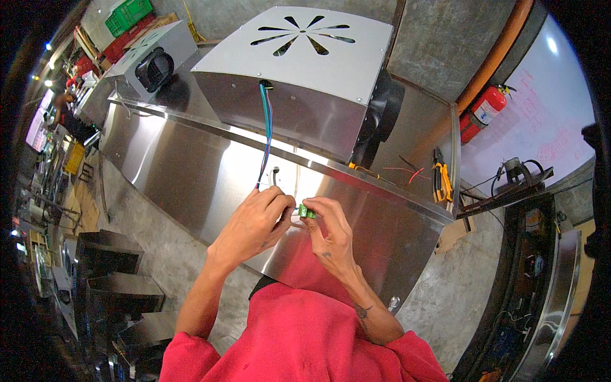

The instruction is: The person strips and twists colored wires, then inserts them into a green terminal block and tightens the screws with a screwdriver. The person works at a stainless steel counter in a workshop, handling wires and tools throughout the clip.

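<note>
Two hands meet over the sloped stainless steel hood point(191, 165), close to its upper front edge, and everything turns on the gap between them. Behind the hood's top edge sits the large grey blower housing point(299, 70) with its slotted vent plate, and a bundle of coloured wires point(266, 127) drops from its front face down toward your left hand point(254, 223). That hand is curled, fingers closed around the wire ends, though what exactly they pinch is hidden. Your right hand point(331, 232) pinches the small green connector block point(307, 211) between thumb and forefinger; the block lies just right of your left fingertips, nearly touching them, its long axis running roughly left to right toward the wires. Your right hand owns the block, your left the leads. At the hood's right end lie yellow-handled pliers point(442, 178) with loose red wire scraps beside them. Further right, a red fire extinguisher point(480, 111) hangs by a whiteboard with faint red writing. A green crate point(128, 14) sits at the far upper left.
</note>
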### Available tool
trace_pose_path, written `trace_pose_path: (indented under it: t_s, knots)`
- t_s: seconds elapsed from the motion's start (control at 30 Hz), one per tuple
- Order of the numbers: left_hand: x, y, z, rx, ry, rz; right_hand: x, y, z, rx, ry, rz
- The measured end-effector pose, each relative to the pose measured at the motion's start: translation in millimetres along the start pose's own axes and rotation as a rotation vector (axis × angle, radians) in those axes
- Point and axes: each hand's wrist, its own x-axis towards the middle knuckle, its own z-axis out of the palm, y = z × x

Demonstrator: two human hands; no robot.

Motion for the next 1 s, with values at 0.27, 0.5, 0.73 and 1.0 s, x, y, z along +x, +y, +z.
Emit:
trace_pose_path:
  t_s: [0.27,0.5,0.73,1.0]
  knots:
    - [3.4,1.3,-2.9,0.005,-0.084,-0.049,-2.4,-0.3,-2.7,-0.029,-0.022,-0.005]
    - [5.4,2.5,-7.5,-0.009,-0.094,-0.028,-2.1,1.9,-4.6,0.046,-0.029,0.030]
    - [2.5,3.6,-4.8,0.140,-0.132,0.061,-3.0,2.7,-5.1,0.015,-0.048,0.024]
    - [-0.2,4.3,-5.3,0.134,-0.112,0.078,-3.6,-2.2,-6.4,0.052,-0.080,0.090]
